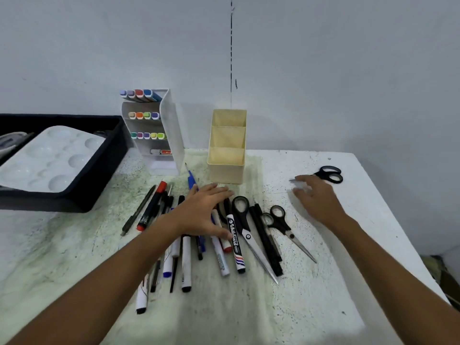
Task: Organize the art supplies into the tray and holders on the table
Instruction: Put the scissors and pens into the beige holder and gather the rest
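Pens (174,235), markers, scissors (251,235) lie loose mid-table (74,257), unsorted; I judge sorting barely begun. Going left to right: black tray (104,170) with palette (49,163), cut off at frame edge; white marker rack (154,130); beige holder (227,145), compartments look empty. Left hand (204,212) flat, fingers straight, over pens, holding nothing. Right hand (316,195) blurred; can't tell grip. Next I'd need to pinch one pen.

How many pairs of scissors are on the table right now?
3. One far right past the right hand, a large pair mid-pile, a small pair right of it. More may hide under the pens.
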`<state>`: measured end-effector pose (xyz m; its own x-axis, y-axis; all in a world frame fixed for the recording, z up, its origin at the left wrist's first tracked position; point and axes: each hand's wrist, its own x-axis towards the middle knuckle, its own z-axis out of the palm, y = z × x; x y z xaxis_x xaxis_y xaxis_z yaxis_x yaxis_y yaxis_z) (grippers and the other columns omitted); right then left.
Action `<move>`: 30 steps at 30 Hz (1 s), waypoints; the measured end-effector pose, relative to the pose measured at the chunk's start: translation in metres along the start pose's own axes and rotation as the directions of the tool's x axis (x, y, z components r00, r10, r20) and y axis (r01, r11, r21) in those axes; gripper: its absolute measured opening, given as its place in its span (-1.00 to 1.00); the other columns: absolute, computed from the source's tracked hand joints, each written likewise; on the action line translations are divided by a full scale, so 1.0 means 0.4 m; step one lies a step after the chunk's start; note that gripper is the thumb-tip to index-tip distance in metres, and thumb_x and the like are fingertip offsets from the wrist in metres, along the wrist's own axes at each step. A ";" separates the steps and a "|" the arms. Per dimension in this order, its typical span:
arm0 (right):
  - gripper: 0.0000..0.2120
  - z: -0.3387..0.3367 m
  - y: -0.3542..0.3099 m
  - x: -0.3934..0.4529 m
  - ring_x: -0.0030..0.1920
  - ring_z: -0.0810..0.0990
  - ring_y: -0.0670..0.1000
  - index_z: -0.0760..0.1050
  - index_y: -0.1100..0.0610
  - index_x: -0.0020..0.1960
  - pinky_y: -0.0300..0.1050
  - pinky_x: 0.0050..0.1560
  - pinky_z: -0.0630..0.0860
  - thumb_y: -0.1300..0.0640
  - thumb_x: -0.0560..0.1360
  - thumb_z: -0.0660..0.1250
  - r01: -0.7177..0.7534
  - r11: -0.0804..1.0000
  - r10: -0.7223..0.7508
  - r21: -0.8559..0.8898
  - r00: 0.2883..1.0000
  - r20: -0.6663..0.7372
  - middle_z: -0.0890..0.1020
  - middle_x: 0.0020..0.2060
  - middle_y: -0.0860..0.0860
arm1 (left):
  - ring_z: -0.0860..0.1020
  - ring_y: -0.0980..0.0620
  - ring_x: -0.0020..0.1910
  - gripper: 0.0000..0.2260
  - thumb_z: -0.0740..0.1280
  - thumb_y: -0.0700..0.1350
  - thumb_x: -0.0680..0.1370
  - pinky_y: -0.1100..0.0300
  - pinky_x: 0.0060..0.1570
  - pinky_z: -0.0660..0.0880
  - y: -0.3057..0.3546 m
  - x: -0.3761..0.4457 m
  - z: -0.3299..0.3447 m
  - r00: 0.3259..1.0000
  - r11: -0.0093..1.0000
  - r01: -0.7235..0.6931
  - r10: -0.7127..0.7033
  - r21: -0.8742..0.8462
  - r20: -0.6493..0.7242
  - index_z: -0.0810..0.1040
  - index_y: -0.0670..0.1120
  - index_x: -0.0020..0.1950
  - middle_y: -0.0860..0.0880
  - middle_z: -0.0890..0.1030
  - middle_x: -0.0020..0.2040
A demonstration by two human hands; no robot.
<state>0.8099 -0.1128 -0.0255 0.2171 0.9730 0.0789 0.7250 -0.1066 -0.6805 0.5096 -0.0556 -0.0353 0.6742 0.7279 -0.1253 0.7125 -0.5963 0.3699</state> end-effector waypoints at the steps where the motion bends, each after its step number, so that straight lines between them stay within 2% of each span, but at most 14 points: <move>1: -0.65 0.016 -0.011 -0.014 0.30 0.45 0.08 0.48 0.14 0.32 -0.08 0.30 0.32 0.09 0.56 0.32 0.041 0.999 -0.041 0.000 0.998 0.056 0.51 0.31 0.11 | -0.06 0.08 0.56 0.05 0.26 0.54 0.17 -0.23 0.49 -0.19 -0.002 0.004 -0.002 1.000 1.000 0.010 -0.010 0.005 0.026 0.10 0.13 0.57 0.11 0.13 0.57; 5: -0.48 0.108 -0.084 -0.080 0.47 0.20 0.05 0.37 -0.01 0.43 0.09 0.47 0.18 -0.11 0.51 0.34 0.209 0.975 -0.188 -0.072 0.956 0.226 0.34 0.44 0.03 | 0.00 0.10 0.55 -0.06 0.34 0.49 0.20 -0.19 0.48 -0.22 0.003 0.003 -0.002 0.998 0.999 0.035 -0.033 -0.019 0.060 0.32 0.10 0.49 0.09 0.22 0.55; 8: -0.42 0.164 -0.128 -0.098 0.54 0.03 0.14 0.32 -0.02 0.46 0.17 0.51 0.01 -0.18 0.50 0.31 0.310 0.920 -0.244 -0.242 0.932 0.268 0.25 0.50 0.06 | 0.06 0.08 0.55 -0.11 0.21 0.58 0.22 -0.20 0.50 -0.15 0.004 -0.027 -0.001 0.998 0.999 0.025 -0.027 -0.041 -0.049 0.43 0.10 0.41 0.07 0.23 0.54; 10: -0.45 0.189 -0.147 -0.103 0.54 -0.01 0.15 0.31 -0.04 0.46 0.18 0.51 -0.05 -0.17 0.53 0.27 0.279 0.909 -0.207 -0.310 0.947 0.244 0.20 0.51 0.06 | 0.11 0.08 0.54 -0.17 0.11 0.57 0.33 -0.19 0.50 -0.10 0.007 -0.056 0.013 0.988 0.998 -0.032 0.025 -0.050 -0.150 0.35 0.13 0.47 0.04 0.23 0.55; 12: -0.51 0.207 -0.156 -0.103 0.54 -0.03 0.17 0.34 -0.05 0.44 0.21 0.51 -0.09 -0.16 0.56 0.21 0.235 0.911 -0.172 -0.338 0.963 0.206 0.19 0.52 0.07 | 0.07 0.05 0.55 -0.30 0.11 0.47 0.44 -0.16 0.50 -0.16 0.015 -0.081 0.033 0.978 0.993 -0.121 0.117 -0.009 -0.173 0.32 0.14 0.48 0.01 0.21 0.55; 14: -0.54 0.216 -0.161 -0.102 0.55 -0.04 0.18 0.38 -0.05 0.41 0.23 0.49 -0.11 -0.18 0.57 0.18 0.199 0.906 -0.136 -0.373 0.972 0.189 0.18 0.52 0.08 | 0.04 0.06 0.56 -0.40 0.13 0.40 0.49 -0.16 0.50 -0.16 0.017 -0.099 0.051 0.971 0.986 -0.166 0.162 -0.005 -0.174 0.38 0.13 0.44 0.00 0.21 0.55; 17: -0.57 0.234 -0.170 -0.098 0.53 0.04 0.19 0.47 -0.05 0.32 0.22 0.48 -0.08 -0.23 0.55 0.19 0.185 0.896 -0.136 -0.405 0.980 0.146 0.26 0.48 0.08 | 0.07 0.13 0.55 -0.49 0.21 0.32 0.52 -0.20 0.50 0.01 -0.001 -0.115 0.060 0.958 0.974 -0.191 0.159 -0.120 -0.238 0.50 0.09 0.36 0.03 0.27 0.53; 19: -0.51 0.248 -0.178 -0.096 0.50 0.14 0.20 0.47 0.00 0.34 0.25 0.48 -0.01 -0.25 0.54 0.20 0.168 0.901 -0.149 -0.401 0.986 0.078 0.36 0.44 0.09 | 0.14 0.13 0.54 -0.55 0.27 0.27 0.52 -0.19 0.48 0.11 -0.011 -0.121 0.061 0.938 0.960 -0.230 0.175 -0.158 -0.301 0.57 0.05 0.30 0.03 0.33 0.50; 21: -0.34 0.258 -0.192 -0.088 0.49 0.20 0.22 0.39 0.07 0.41 0.29 0.46 0.05 -0.34 0.49 0.12 0.118 0.899 -0.125 -0.423 0.992 0.011 0.41 0.40 0.12 | 0.17 0.12 0.53 -0.61 0.29 0.24 0.52 -0.18 0.48 0.13 -0.020 -0.122 0.058 0.927 0.954 -0.259 0.201 -0.154 -0.315 0.63 0.05 0.21 0.02 0.37 0.48; 23: -0.18 0.261 -0.205 -0.077 0.52 0.09 0.23 0.27 0.10 0.48 0.31 0.46 -0.03 -0.46 0.46 -0.01 0.058 0.860 -0.033 -0.506 0.998 0.058 0.31 0.47 0.14 | 0.18 0.11 0.52 -0.67 0.31 0.21 0.51 -0.20 0.46 0.15 -0.024 -0.122 0.056 0.926 0.950 -0.278 0.226 -0.139 -0.303 0.67 0.06 0.11 0.02 0.39 0.46; 25: -0.10 0.259 -0.213 -0.067 0.54 -0.05 0.24 0.17 0.09 0.53 0.31 0.47 -0.12 -0.52 0.43 -0.02 0.017 0.824 0.063 -0.566 0.991 0.122 0.16 0.53 0.15 | 0.22 0.12 0.50 -0.70 0.33 0.18 0.51 -0.20 0.44 0.21 -0.035 -0.124 0.058 0.924 0.943 -0.284 0.221 -0.172 -0.312 0.67 0.06 0.11 0.04 0.43 0.43; 27: -0.10 0.255 -0.218 -0.063 0.54 -0.11 0.25 0.20 0.06 0.52 0.33 0.47 -0.13 -0.53 0.40 0.04 -0.003 0.818 0.100 -0.575 0.986 0.137 0.11 0.54 0.15 | 0.29 0.14 0.46 -0.68 0.36 0.16 0.50 -0.17 0.40 0.28 -0.051 -0.125 0.059 0.919 0.933 -0.281 0.194 -0.225 -0.343 0.65 0.04 0.16 0.06 0.47 0.39; 30: -0.19 0.254 -0.216 -0.059 0.54 -0.10 0.26 0.34 0.01 0.44 0.32 0.46 -0.13 -0.50 0.38 0.16 -0.009 0.846 0.096 -0.532 0.986 0.136 0.15 0.53 0.13 | 0.36 0.14 0.40 -0.65 0.37 0.14 0.49 -0.11 0.35 0.37 -0.065 -0.120 0.055 0.918 0.920 -0.266 0.150 -0.289 -0.368 0.64 -0.01 0.19 0.05 0.51 0.33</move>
<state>0.6759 -0.1058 -0.0426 0.1943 0.9771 -0.0868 0.9598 -0.2076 -0.1887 0.4629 -0.0825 -0.0593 0.6541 0.7030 0.2792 0.4198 -0.6444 0.6391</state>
